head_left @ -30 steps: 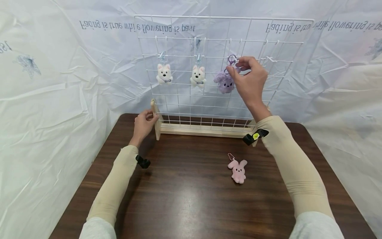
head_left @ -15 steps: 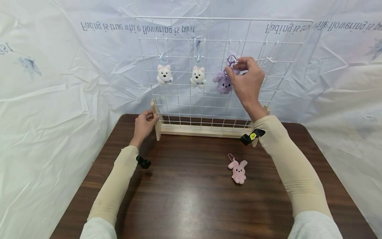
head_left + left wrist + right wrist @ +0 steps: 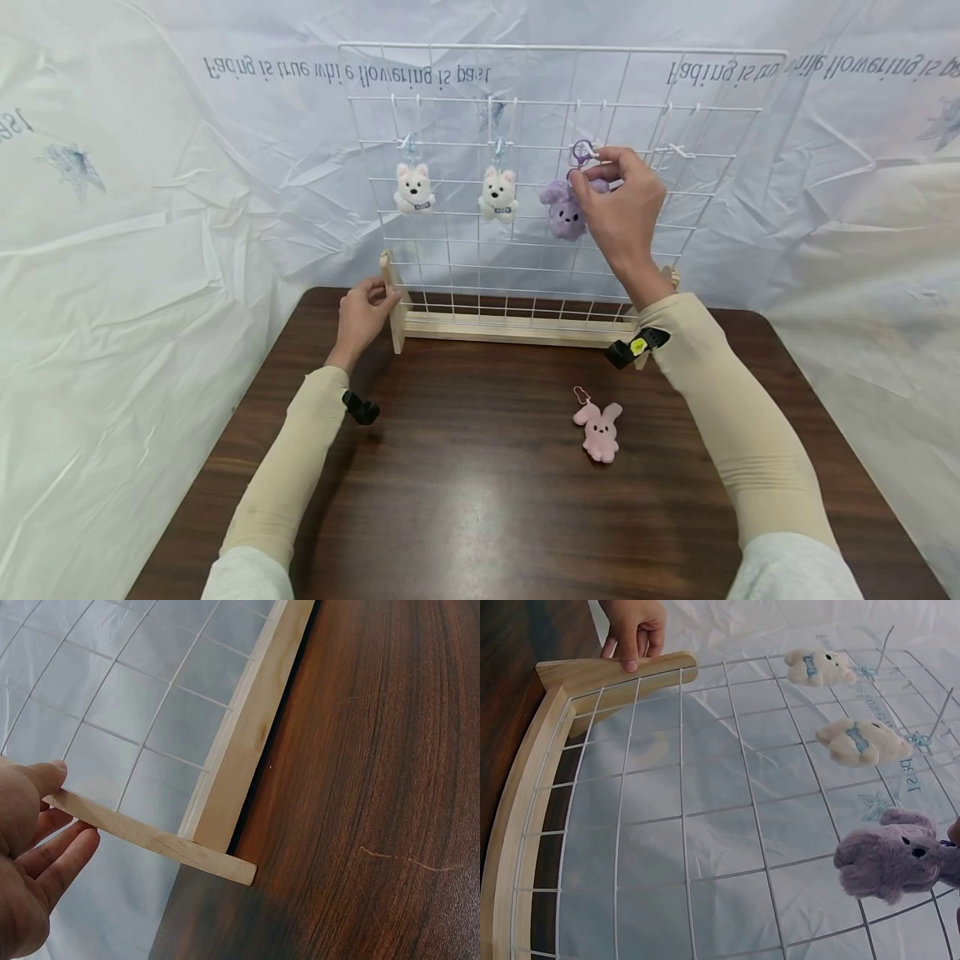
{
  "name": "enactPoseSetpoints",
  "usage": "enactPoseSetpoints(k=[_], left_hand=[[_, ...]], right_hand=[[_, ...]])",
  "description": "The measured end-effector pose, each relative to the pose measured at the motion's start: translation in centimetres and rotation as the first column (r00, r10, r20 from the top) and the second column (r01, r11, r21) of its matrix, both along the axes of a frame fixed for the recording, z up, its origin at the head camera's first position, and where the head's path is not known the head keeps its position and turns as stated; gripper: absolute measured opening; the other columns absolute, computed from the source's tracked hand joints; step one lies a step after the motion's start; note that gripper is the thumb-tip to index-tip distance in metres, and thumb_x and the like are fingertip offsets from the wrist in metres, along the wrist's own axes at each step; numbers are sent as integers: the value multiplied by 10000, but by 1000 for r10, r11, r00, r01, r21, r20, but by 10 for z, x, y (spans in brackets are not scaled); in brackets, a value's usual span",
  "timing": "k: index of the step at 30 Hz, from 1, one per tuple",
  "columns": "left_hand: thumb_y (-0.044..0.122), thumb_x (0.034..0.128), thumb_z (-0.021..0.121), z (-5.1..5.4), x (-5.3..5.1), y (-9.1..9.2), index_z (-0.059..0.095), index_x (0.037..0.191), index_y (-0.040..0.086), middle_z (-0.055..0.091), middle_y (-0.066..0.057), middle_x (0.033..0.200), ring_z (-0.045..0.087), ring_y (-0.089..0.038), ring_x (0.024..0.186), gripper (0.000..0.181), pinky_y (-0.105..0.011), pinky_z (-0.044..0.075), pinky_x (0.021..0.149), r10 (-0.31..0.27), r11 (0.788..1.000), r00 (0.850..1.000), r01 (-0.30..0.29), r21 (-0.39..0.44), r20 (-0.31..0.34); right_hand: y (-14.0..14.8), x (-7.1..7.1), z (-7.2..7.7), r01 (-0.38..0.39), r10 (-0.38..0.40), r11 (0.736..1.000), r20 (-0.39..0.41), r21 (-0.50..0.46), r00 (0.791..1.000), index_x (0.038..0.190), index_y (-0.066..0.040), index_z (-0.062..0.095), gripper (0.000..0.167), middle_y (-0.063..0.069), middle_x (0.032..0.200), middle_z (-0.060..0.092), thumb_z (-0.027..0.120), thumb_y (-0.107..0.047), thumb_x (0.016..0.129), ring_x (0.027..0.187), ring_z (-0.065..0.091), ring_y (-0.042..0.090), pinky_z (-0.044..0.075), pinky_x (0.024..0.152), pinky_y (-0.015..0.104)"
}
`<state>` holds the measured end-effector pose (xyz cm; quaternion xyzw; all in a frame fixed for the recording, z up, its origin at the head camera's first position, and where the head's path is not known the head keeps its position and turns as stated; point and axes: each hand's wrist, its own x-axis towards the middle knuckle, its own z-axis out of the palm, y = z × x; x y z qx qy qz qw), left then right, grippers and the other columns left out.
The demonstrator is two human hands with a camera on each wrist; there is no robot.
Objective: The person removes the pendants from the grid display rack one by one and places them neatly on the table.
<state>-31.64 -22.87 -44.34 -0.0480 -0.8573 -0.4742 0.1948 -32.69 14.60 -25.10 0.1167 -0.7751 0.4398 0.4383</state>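
Note:
A purple bunny plush [image 3: 565,218] hangs against the white wire grid [image 3: 465,242], its purple ring [image 3: 582,151] up at a grid hook. My right hand [image 3: 626,204] pinches the keychain between thumb and fingers just above the plush; in the right wrist view the purple plush [image 3: 889,859] lies at the right edge, the hand mostly out of frame. My left hand [image 3: 362,317] grips the grid's left wooden upright [image 3: 392,300]; in the left wrist view the thumb and fingers of the left hand [image 3: 34,847] hold the top end of that wooden piece [image 3: 150,836].
Two white dog plushes [image 3: 414,188] [image 3: 498,194] hang on hooks to the left of the purple one. A pink bunny plush [image 3: 600,433] with a pink clasp lies on the brown table [image 3: 450,500]. At the grid's right is another hook [image 3: 677,151].
The right hand has shifted slightly left and a little down at the purple keychain, whose plush now hangs slightly lower. The left hand stays on the upright.

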Motion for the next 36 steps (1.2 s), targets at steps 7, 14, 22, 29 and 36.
enactPoseSetpoints(k=[7, 14, 22, 29, 36], left_hand=[[278, 978, 721, 1, 0, 0, 628, 1321, -6, 711, -222, 1221, 731, -345, 1056, 455, -501, 598, 874, -5, 1000, 1000, 5, 4, -7], [278, 984, 712, 2, 1, 2, 624, 1326, -17, 711, -220, 1223, 729, -347, 1061, 459, -500, 594, 884, 3, 1000, 1000, -3, -1, -6], [261, 980, 719, 2, 0, 1, 621, 1327, -18, 706, -228, 1227, 727, -351, 1064, 456, -500, 597, 879, -3, 1000, 1000, 3, 5, -6], [267, 987, 708, 2, 0, 1, 614, 1338, -21, 701, -227, 1240, 723, -353, 1075, 464, -496, 593, 890, 0, 1000, 1000, 0, 1, -5], [273, 985, 709, 2, 1, 1, 614, 1340, -19, 702, -224, 1242, 722, -350, 1078, 469, -494, 594, 888, 6, 1000, 1000, -6, 1, 1]], right_hand=[[3, 1, 1, -16, 17, 1000, 27, -25, 1000, 1070, -14, 738, 304, 105, 886, 766, 799, -240, 876, 773, 647, 50, 469, 673, 135], [3, 1, 3, -50, 56, 995, 75, -85, 996, 1037, -28, 748, 274, 38, 882, 730, 793, -264, 903, 784, 622, 54, 476, 676, 160], [4, -1, 6, -64, 73, 991, 76, -118, 994, 976, -63, 767, 198, -67, 807, 666, 746, -256, 941, 788, 601, 61, 458, 684, 182], [5, 0, 7, -85, 93, 989, 66, -118, 993, 939, -84, 738, 164, -80, 807, 648, 719, -245, 956, 808, 591, 53, 441, 687, 187], [4, 3, 9, -106, 121, 984, 97, -142, 988, 906, -169, 704, 89, -83, 818, 646, 708, -228, 972, 830, 589, 57, 449, 703, 197]])
